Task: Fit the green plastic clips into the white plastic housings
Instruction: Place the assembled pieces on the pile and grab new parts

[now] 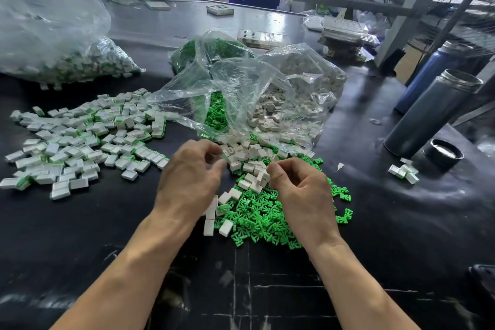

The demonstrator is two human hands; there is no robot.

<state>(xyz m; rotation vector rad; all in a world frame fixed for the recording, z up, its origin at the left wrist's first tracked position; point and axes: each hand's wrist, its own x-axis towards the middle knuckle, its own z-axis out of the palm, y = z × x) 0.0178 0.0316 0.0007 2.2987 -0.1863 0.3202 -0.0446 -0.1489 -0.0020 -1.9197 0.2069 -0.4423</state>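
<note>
Both hands are hovering over the heap, left hand [191,177] and right hand [300,185] curling fingers, though I can't tell around what.

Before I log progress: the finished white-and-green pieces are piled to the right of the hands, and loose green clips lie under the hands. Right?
Not quite. The head view shows the finished pieces piled to the left of the hands, not the right. The loose green clips do lie under the left hand and right hand.
</note>
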